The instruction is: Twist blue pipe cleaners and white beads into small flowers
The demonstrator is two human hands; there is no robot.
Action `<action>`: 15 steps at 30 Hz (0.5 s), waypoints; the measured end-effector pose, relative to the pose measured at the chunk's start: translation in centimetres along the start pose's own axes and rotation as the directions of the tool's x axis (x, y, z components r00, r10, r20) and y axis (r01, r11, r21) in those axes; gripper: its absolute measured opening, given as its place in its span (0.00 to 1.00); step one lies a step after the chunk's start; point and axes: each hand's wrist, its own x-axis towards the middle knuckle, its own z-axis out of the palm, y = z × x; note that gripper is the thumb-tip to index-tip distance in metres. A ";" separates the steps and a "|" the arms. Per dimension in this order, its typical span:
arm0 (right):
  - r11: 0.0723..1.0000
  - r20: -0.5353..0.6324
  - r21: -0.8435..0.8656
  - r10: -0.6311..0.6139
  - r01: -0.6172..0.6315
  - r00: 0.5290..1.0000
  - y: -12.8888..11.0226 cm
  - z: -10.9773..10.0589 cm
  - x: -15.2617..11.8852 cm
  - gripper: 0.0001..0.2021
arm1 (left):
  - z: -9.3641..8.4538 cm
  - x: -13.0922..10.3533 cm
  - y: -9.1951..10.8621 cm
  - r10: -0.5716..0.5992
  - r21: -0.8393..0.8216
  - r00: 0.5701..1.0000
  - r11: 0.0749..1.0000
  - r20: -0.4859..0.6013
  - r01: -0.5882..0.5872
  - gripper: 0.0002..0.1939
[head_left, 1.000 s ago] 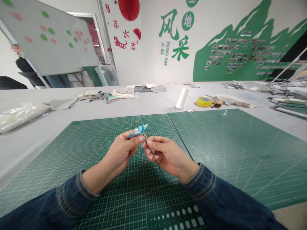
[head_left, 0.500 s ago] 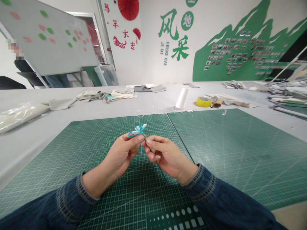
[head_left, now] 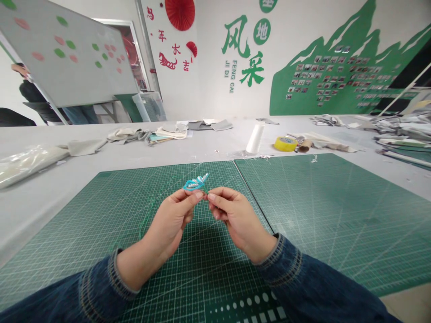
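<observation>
A small blue-and-white craft flower, with looped petals, stands just above my fingertips over the green cutting mat. My left hand is closed in a pinch at the flower's base, thumb on top. Close to its right, my right hand pinches the flower's thin stem between thumb and fingers. Most of that stem is hidden by my fingers. Loose green thread lies on the mat beyond my left wrist.
Past the mat stand a white thread cone and a yellow tape roll. Fabric scraps lie along the table, with a plastic-wrapped bundle at left. A second mat adjoins on the right. A person is behind the whiteboard.
The flower has turned and leans more to the right. My right hand's fingers have shifted on the stem, whose long dark lower end no longer shows below the hand.
</observation>
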 end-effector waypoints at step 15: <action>0.672 -0.045 -0.679 -0.440 0.295 0.897 -0.1 -0.2 -0.2 0.03 | -0.6 -1.5 1.1 0.571 0.815 0.753 0.235 0.326 -0.530 0.05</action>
